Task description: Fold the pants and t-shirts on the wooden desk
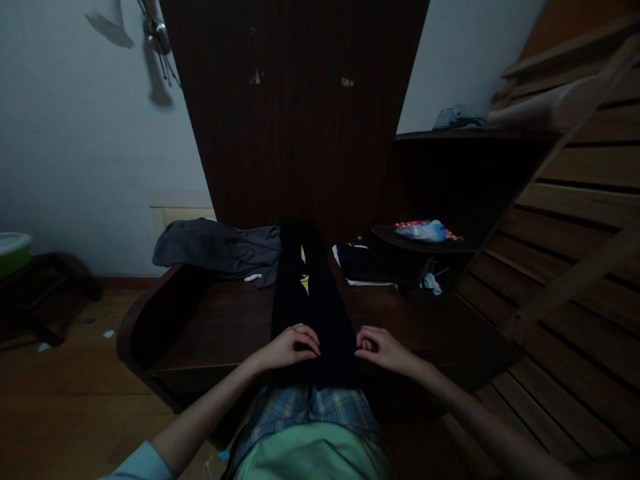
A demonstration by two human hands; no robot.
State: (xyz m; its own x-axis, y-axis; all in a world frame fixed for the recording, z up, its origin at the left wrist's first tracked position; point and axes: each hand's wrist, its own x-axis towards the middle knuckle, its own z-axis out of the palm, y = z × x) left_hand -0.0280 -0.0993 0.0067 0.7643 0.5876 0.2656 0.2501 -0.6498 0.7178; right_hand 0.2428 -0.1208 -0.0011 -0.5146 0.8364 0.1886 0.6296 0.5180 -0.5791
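A black folded garment (310, 310) with small yellow and white print lies lengthwise over the dark wooden bench, its near end reaching to my lap. My left hand (295, 345) is on the near part of the cloth, thumb and fingertips curved together in a pinch on it. At the cloth's right edge, my right hand (383, 348) pinches with its fingers curled. The fabric between the fingertips is too dark to make out clearly. A grey garment (220, 247) lies to the left of the black one, bunched over the bench's end.
Another folded black and white garment (363, 263) rests on the bench (225, 333) to the right. A corner shelf (450, 248) holds a plastic packet (423, 231). Wooden slats (565, 267) lean at the right. A green tub (14, 253) stands on a low stool at left.
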